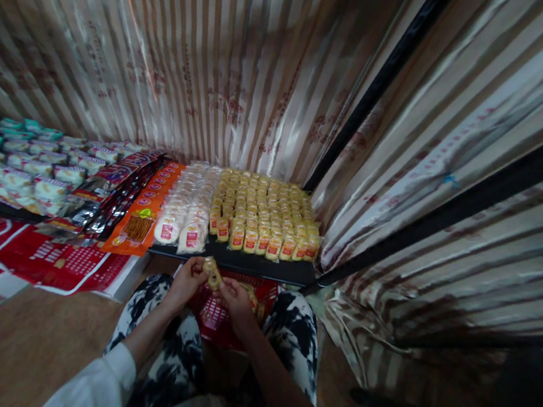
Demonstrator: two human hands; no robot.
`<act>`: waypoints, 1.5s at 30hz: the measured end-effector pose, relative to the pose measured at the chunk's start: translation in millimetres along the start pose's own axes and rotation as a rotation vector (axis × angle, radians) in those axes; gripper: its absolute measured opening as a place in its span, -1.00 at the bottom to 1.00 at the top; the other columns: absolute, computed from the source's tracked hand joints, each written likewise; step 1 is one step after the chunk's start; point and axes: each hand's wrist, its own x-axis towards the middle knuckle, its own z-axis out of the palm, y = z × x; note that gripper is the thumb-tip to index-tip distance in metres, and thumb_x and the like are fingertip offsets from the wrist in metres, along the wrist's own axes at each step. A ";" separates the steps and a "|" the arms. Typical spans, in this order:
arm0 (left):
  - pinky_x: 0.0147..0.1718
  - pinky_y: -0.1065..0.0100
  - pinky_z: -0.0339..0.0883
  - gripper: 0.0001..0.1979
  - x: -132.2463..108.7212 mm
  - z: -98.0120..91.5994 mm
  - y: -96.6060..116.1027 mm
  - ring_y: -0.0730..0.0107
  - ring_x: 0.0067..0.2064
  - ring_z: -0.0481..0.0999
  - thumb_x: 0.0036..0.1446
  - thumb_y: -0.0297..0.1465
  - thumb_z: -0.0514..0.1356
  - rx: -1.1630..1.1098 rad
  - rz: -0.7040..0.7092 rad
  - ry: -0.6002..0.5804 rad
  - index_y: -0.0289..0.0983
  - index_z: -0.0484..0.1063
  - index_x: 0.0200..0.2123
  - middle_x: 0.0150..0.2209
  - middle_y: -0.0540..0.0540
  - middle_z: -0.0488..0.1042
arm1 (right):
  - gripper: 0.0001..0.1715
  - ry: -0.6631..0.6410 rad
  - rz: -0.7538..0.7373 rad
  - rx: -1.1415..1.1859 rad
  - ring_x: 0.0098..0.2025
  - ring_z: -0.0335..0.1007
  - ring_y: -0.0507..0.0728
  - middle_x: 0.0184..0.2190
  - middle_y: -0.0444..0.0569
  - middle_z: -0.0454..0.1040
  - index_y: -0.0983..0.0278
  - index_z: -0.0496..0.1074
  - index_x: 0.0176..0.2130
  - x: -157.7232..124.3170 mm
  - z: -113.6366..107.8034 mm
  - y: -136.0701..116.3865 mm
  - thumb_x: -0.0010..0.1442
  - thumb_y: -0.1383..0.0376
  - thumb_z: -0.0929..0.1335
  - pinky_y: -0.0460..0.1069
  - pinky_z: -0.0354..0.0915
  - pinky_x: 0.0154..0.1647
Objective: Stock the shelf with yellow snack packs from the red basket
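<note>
Between my two hands is a small yellow snack packet [212, 273], tilted, just in front of the shelf edge. My left hand [188, 281] pinches its upper left side, and my right hand [236, 298] pinches its lower right end. More yellow packets [260, 306] lie partly hidden behind my right hand, over a red printed bag [212, 316] between my knees. Beyond my hands, rows of similar yellow packets [267, 216] stand closely packed on the black shelf [243, 263]. A gap shows in their front left rows.
Left of the yellow rows are white round cracker packs [184, 211], an orange snack bag [140, 225], dark shiny bags [112, 188] and white-and-green packets [29, 163]. Red printed bags [56, 261] hang below the shelf. A striped curtain [196, 51] and black poles [461, 217] enclose the right side.
</note>
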 end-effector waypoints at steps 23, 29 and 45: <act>-0.24 0.29 0.34 -0.58 32.4 18.9 7.9 0.35 -0.30 0.46 -0.05 -0.40 0.20 0.199 0.221 0.104 -0.32 0.30 -0.06 -0.31 -0.08 0.46 | -0.75 0.229 -0.620 -0.638 -0.05 0.32 0.15 -0.11 0.07 0.35 0.25 0.42 -0.29 8.5 1.1 -18.2 0.05 0.41 0.22 0.04 0.35 -0.12; -0.17 0.22 0.35 -0.66 62.3 23.5 9.3 0.30 -0.24 0.48 -0.04 -0.42 0.21 0.284 0.334 0.093 -0.30 0.35 -0.12 -0.27 -0.11 0.48 | -0.72 0.256 -0.664 -0.665 -0.06 0.33 0.14 -0.11 0.08 0.37 0.26 0.42 -0.27 24.6 -4.8 -23.2 0.07 0.42 0.19 0.05 0.33 -0.08; -0.30 0.33 0.37 -0.65 83.9 50.3 15.9 0.32 -0.20 0.45 0.02 -0.43 0.15 0.383 0.398 0.114 -0.31 0.31 -0.07 -0.13 -0.16 0.43 | -0.75 0.251 -0.712 -0.702 -0.08 0.32 0.11 -0.18 0.06 0.39 0.25 0.40 -0.28 42.2 -21.7 -26.3 0.11 0.42 0.19 0.05 0.28 -0.02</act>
